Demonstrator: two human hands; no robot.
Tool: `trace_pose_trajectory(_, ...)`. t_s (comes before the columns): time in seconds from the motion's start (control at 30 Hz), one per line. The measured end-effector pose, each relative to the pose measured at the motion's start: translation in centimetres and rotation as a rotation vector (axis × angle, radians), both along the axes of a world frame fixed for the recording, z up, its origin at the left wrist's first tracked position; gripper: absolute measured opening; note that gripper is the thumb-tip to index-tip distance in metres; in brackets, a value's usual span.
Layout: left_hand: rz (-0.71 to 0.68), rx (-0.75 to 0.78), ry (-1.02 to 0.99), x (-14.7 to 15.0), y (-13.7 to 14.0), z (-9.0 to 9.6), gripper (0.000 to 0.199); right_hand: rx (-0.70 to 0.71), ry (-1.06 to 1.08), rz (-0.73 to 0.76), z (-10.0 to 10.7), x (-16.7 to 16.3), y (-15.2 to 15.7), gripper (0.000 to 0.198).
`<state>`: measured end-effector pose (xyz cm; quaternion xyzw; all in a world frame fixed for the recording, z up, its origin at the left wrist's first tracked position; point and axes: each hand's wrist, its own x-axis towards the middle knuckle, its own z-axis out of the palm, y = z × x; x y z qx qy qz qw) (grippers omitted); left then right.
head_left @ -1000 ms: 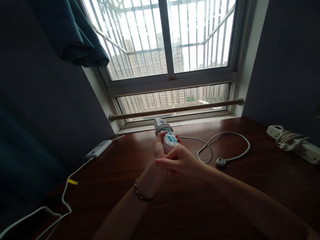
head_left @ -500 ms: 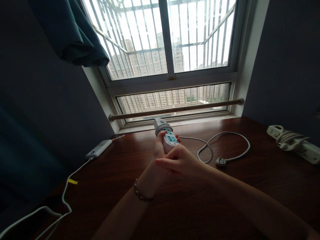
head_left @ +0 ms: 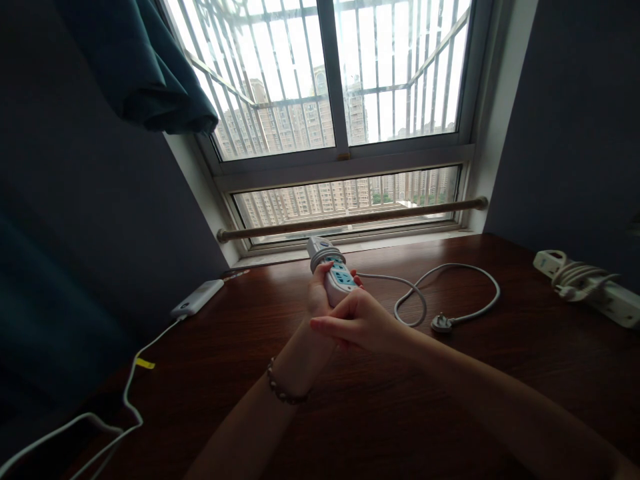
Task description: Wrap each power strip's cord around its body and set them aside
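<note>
Two power strips are seen. The blue-faced strip (head_left: 343, 277) is held in the left hand (head_left: 318, 297), fingers wrapped around it, near the middle of the desk's far edge; its cord (head_left: 499, 293) is wound around its far end and trailed rightward to one plug (head_left: 442, 324). The right hand (head_left: 363, 323) is laid across the left wrist; how tightly it is closed cannot be told. The second strip (head_left: 620, 305), wrapped in cord, is placed toward the desk's right edge. One white device (head_left: 197, 299), cabled, is set near the far left corner. The brown desk (head_left: 400, 407) is lit by one barred window (head_left: 400, 100).
</note>
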<state>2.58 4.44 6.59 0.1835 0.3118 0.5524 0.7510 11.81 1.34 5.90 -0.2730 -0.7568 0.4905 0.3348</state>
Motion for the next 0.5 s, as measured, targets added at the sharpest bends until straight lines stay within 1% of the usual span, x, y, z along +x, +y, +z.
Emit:
trace_pose_trajectory(0.1,0.005,-0.042,0.003,0.03,0.16,0.07,0.025,0.006,0.001,0.002,0.01,-0.02,-0.03,0.059)
trace_pose_trajectory(0.17,0.004,-0.045,0.003,0.03,0.20,0.06,0.026,0.004,-0.003,0.002,0.01,-0.03,-0.05,0.059)
trace_pose_trajectory(0.37,-0.015,0.030,0.005,-0.03,-0.15,-0.23,0.025,0.000,-0.006,-0.006,0.10,-0.01,-0.09,0.056)
trace_pose_trajectory(0.5,-0.012,0.041,0.013,0.01,-0.25,-0.25,0.025,0.000,0.004,-0.005,0.09,0.05,-0.09,0.056)
